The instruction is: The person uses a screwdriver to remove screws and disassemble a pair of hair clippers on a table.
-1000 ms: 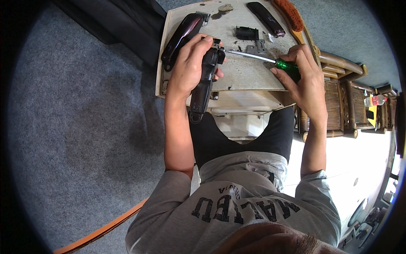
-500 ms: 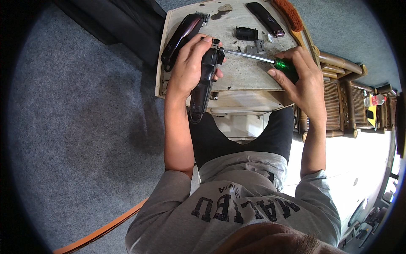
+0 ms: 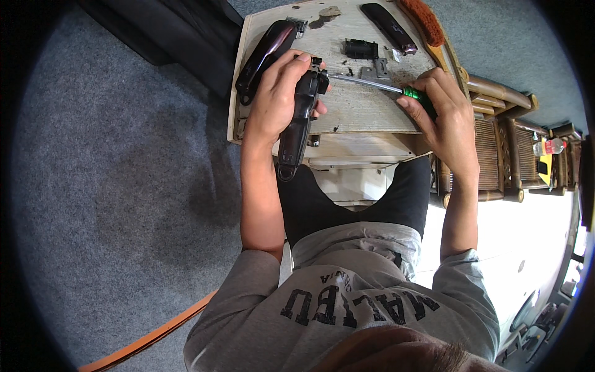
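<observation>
My left hand (image 3: 277,93) is closed around a dark hair clipper (image 3: 299,121), whose head end points away from me and whose lower end overhangs the table's near edge. My right hand (image 3: 445,115) grips the green handle of a screwdriver (image 3: 372,83). The shaft runs leftward to the clipper's head, and its tip is at the side of that end; exactly what it touches is too small to make out. Beyond the shaft lie metal blade pieces (image 3: 376,72) and a black plastic part (image 3: 361,49).
A second clipper (image 3: 268,57) lies at the table's left. On the wooden table (image 3: 353,115), a dark cover (image 3: 389,28) and a brush with reddish bristles (image 3: 424,22) sit at the far right. Bamboo furniture (image 3: 499,149) stands to the right.
The fingers of my right hand have shifted around the screwdriver's handle, the thumb moving up along it. My left hand and the clipper stay in place.
</observation>
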A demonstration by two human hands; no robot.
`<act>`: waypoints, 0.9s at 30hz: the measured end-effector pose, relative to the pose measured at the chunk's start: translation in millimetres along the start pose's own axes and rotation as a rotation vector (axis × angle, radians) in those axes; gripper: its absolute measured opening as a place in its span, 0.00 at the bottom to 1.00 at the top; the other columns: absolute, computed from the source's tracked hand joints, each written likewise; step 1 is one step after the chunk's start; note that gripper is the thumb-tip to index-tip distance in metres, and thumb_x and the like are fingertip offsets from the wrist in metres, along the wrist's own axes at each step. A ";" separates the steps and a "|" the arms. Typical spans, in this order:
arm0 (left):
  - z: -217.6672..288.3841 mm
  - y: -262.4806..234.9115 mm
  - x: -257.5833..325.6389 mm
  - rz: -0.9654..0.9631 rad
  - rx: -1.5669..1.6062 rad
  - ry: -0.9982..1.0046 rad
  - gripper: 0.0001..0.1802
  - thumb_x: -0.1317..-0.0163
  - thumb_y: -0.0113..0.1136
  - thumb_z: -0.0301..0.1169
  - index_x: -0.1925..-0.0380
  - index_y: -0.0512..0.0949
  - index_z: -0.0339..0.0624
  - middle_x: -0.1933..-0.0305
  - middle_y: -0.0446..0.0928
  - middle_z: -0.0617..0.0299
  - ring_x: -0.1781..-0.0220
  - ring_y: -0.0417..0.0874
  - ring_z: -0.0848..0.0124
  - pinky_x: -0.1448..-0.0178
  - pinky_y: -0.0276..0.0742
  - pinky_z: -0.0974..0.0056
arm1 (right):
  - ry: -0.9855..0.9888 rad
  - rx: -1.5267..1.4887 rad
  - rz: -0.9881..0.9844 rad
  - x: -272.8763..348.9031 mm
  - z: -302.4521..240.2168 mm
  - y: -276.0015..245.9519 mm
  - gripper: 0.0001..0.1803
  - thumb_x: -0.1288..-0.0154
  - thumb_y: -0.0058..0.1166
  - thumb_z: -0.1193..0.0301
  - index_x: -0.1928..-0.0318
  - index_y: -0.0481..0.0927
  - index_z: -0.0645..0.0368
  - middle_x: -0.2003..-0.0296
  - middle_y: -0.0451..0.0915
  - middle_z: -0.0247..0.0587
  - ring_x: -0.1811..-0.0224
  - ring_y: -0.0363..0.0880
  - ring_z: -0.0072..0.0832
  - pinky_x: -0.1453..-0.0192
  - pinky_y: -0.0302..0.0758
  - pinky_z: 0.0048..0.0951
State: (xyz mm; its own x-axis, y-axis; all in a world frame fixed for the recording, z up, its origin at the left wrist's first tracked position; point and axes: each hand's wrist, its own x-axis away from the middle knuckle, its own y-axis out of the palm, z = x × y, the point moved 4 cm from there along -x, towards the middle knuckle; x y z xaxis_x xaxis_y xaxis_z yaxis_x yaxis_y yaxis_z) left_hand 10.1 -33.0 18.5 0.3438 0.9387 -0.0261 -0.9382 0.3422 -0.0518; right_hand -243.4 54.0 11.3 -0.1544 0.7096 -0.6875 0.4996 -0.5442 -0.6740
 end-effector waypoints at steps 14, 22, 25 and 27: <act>-1.0 0.8 -0.4 0.009 -0.030 -0.015 0.22 0.18 0.49 0.46 0.49 0.81 0.38 0.65 0.86 0.54 0.76 0.86 0.71 0.70 0.81 0.69 | 0.095 -0.081 0.029 -0.4 0.0 0.0 0.20 0.37 0.76 0.58 0.60 0.82 0.62 0.65 0.80 0.39 0.63 0.82 0.36 0.61 0.78 0.40; -1.3 -0.9 -1.0 -0.012 -0.015 0.008 0.20 0.18 0.51 0.46 0.52 0.80 0.39 0.64 0.88 0.51 0.76 0.88 0.70 0.72 0.81 0.67 | 0.068 -0.053 0.032 0.4 -0.2 1.5 0.19 0.36 0.76 0.60 0.60 0.82 0.61 0.64 0.80 0.38 0.62 0.83 0.37 0.60 0.78 0.40; -1.6 -1.0 -1.1 -0.010 -0.017 0.010 0.21 0.18 0.51 0.47 0.52 0.80 0.39 0.64 0.88 0.52 0.76 0.88 0.70 0.72 0.81 0.67 | 0.075 -0.035 0.008 -1.2 -3.4 -0.9 0.19 0.34 0.74 0.59 0.60 0.83 0.62 0.65 0.81 0.38 0.62 0.83 0.38 0.59 0.78 0.40; -1.0 -0.7 -1.0 -0.007 -0.018 0.006 0.21 0.18 0.50 0.47 0.52 0.80 0.40 0.64 0.88 0.52 0.76 0.88 0.70 0.72 0.81 0.68 | 0.067 -0.021 -0.003 -1.2 -2.2 -0.5 0.19 0.33 0.74 0.58 0.60 0.84 0.62 0.65 0.81 0.39 0.62 0.83 0.38 0.59 0.78 0.40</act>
State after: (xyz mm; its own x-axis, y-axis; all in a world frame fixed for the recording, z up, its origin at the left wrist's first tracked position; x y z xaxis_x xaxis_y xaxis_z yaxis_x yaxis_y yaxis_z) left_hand 10.5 -34.3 17.6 0.3506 0.9360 -0.0319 -0.9349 0.3478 -0.0704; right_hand -241.6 54.4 13.1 -0.0990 0.7400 -0.6653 0.5168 -0.5331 -0.6699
